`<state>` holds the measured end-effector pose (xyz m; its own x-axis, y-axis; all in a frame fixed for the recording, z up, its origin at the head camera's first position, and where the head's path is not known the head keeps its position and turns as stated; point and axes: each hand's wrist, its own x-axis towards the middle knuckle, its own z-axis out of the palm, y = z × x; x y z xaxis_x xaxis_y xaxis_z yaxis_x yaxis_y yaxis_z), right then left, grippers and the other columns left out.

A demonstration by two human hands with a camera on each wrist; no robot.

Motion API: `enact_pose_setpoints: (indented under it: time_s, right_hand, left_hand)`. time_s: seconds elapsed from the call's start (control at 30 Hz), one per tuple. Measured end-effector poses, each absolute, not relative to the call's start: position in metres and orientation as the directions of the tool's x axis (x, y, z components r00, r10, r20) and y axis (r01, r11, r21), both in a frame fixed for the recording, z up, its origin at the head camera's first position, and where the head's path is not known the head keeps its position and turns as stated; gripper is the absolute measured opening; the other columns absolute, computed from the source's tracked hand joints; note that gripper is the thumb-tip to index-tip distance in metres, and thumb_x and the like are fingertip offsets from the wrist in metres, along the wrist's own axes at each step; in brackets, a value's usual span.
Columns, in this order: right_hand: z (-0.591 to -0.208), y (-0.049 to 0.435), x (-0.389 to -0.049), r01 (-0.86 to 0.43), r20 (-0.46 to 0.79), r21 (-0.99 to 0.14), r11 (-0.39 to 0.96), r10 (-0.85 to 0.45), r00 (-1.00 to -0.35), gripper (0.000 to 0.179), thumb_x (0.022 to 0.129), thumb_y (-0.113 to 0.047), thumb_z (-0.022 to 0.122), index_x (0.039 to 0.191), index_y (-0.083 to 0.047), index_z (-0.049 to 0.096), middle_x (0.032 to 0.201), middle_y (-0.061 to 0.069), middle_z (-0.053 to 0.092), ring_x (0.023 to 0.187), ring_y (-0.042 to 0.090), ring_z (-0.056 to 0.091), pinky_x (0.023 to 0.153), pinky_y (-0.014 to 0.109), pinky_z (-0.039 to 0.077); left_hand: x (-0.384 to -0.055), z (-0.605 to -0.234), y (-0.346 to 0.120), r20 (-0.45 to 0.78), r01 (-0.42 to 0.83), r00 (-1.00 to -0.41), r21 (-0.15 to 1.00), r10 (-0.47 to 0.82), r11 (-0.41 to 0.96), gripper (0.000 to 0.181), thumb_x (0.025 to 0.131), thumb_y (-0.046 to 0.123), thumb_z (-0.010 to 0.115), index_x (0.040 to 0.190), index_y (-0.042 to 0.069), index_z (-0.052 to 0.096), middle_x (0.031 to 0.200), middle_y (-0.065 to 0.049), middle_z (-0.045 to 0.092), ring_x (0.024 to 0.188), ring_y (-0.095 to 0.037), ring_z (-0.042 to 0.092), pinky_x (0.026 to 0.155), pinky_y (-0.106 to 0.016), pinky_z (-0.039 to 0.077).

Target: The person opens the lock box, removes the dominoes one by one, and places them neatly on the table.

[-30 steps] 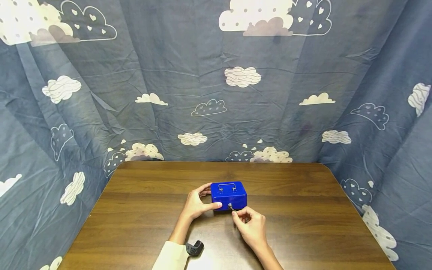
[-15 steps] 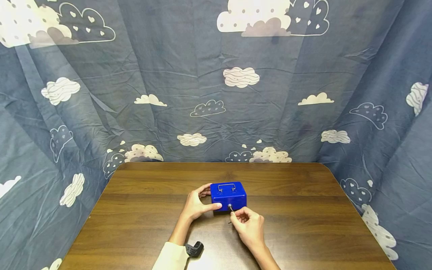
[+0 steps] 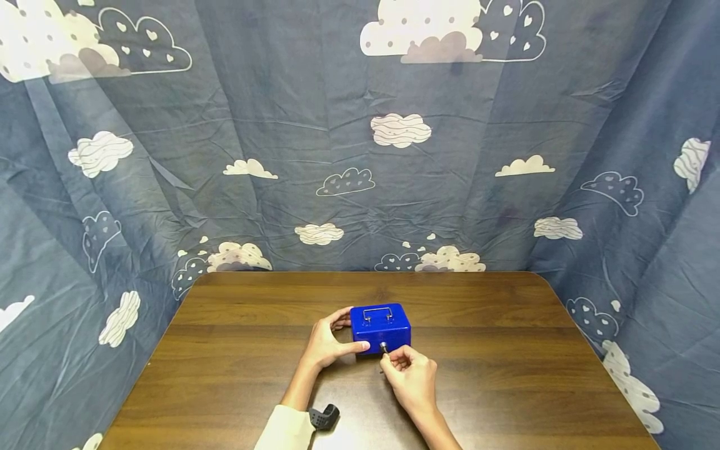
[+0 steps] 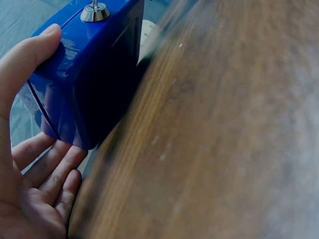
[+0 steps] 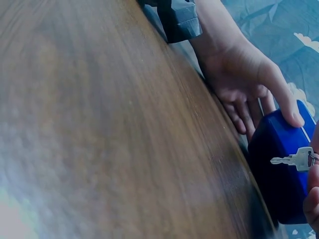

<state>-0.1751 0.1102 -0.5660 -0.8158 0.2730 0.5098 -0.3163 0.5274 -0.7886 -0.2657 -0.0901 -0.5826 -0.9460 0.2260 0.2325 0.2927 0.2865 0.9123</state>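
A small blue metal cash box (image 3: pixel 380 329) with a folding wire handle (image 3: pixel 377 312) on its lid sits mid-table. My left hand (image 3: pixel 326 342) grips its left end, thumb across the front, fingers along the side. In the left wrist view, the box's dark underside (image 4: pixel 107 82) shows, tipped off the tabletop. A round silver lock (image 4: pixel 94 13) with a metal shaft in it marks the front. My right hand (image 3: pixel 415 376) pinches a key at this lock, its head hidden by the fingers. A second key (image 5: pixel 300 159) hangs from a ring in the right wrist view.
The brown wood-grain table (image 3: pixel 506 350) spreads around the box. Behind and at both sides hangs a blue-grey curtain (image 3: pixel 337 94) with cloud prints. A black strap device (image 3: pixel 324 417) is on my left wrist, by the cream sleeve (image 3: pixel 285 428).
My right hand has shifted slightly left at the lock, and the dangling key swings below its fingers. The box's front sits slightly lower in view. My left hand keeps its grip.
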Motion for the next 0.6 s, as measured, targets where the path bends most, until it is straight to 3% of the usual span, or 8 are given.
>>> enact_pose_setpoints:
  time_s: [0.6]
  right_hand:
    - [-0.5651,0.1055,-0.1739,-0.311,0.531,-0.766,0.562,0.282,-0.799,0.024,0.071,0.0,0.083,0.064,-0.017,0.067,0.056,-0.009,0.063,0.047,-0.002,0.053,0.045,0.011,0.046]
  left_hand:
    - [-0.2647,-0.5822,-0.0895,0.23,0.286,-0.948,0.918,0.221,0.274,0.085,0.064,0.033,0.098,0.138,0.011,0.064,0.114,-0.007,0.076,0.108,-0.024,0.071,0.1,-0.046,0.055]
